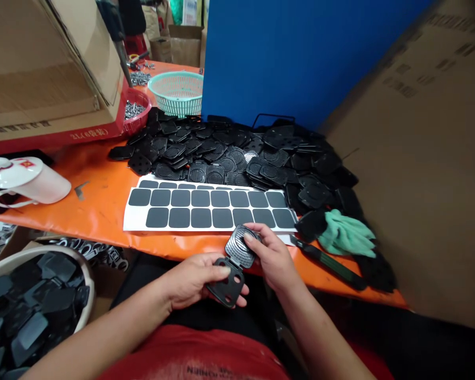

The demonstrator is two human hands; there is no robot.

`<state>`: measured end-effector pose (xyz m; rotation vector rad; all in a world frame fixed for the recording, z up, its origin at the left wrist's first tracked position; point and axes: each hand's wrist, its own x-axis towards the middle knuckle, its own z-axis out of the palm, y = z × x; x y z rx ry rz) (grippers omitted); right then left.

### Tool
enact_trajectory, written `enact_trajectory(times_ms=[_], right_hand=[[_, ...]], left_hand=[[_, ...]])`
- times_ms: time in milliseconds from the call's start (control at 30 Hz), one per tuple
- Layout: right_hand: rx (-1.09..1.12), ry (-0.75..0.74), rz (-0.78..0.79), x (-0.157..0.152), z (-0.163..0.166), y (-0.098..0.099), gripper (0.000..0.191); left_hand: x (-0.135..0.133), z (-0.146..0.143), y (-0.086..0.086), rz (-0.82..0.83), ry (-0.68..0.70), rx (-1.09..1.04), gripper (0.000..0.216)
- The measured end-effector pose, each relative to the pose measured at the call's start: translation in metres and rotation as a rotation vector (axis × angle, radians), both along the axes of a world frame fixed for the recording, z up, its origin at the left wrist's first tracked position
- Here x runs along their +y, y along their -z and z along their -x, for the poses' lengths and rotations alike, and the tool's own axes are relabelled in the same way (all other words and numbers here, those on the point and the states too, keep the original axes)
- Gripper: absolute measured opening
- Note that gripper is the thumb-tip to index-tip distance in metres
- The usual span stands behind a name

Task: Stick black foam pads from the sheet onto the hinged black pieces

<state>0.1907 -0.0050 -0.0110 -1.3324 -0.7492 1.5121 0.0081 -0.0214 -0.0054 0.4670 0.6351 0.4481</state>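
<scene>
A hinged black plastic part (235,266) sits between both hands, just in front of the orange table edge. My left hand (193,279) grips its lower flap with two holes. My right hand (272,258) pinches the upper ribbed flap with fingers and thumb. Right behind the hands lies a white sheet of dark square pads (209,208). Beyond it spreads a pile of black plastic parts (237,153).
A white basin of black parts (35,301) stands at lower left. A white mug (27,182) lies on its side on the orange table (98,195). A green glove (346,235), a teal basket (177,92), a blue panel (301,58) and cardboard boxes (47,68) surround the work area.
</scene>
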Motion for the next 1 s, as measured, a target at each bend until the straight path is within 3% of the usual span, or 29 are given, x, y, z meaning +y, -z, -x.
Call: enact_trajectory(times_ms=[267,333,433,500,667,733,867,933,1000], right_hand=[[0.168,-0.089,0.126,-0.005,0.001,0.000,0.034],[0.000,-0.036,0.000,-0.010,0.001,-0.006,0.031],[-0.379,-0.019,-0.340,-0.015,-0.002,-0.017,0.026],[-0.462,-0.056,-0.416,-0.012,-0.005,-0.020,0.025],[0.023,-0.154,0.014,0.000,-0.004,-0.006,0.031],[-0.030,-0.084,-0.030,-0.004,-0.001,-0.005,0.032],[-0.403,0.002,-0.390,-0.011,-0.001,-0.014,0.028],[-0.327,-0.037,-0.318,-0.007,-0.003,-0.013,0.026],[-0.085,-0.099,-0.099,0.000,-0.003,-0.007,0.029]], left_hand=[[-0.005,0.001,-0.004,-0.272,0.031,0.039,0.030],[-0.002,0.000,-0.001,-0.301,0.030,0.091,0.027],[0.000,-0.002,0.005,-0.303,-0.048,0.209,0.028],[0.001,-0.002,0.005,-0.292,-0.080,0.220,0.030],[-0.001,0.001,-0.002,-0.409,0.020,0.096,0.026],[0.000,0.002,-0.002,-0.401,0.015,0.132,0.026],[0.002,0.002,0.004,-0.350,-0.064,0.209,0.030],[0.002,0.001,0.005,-0.350,-0.056,0.165,0.030],[0.002,0.002,0.003,-0.364,-0.019,0.102,0.028]])
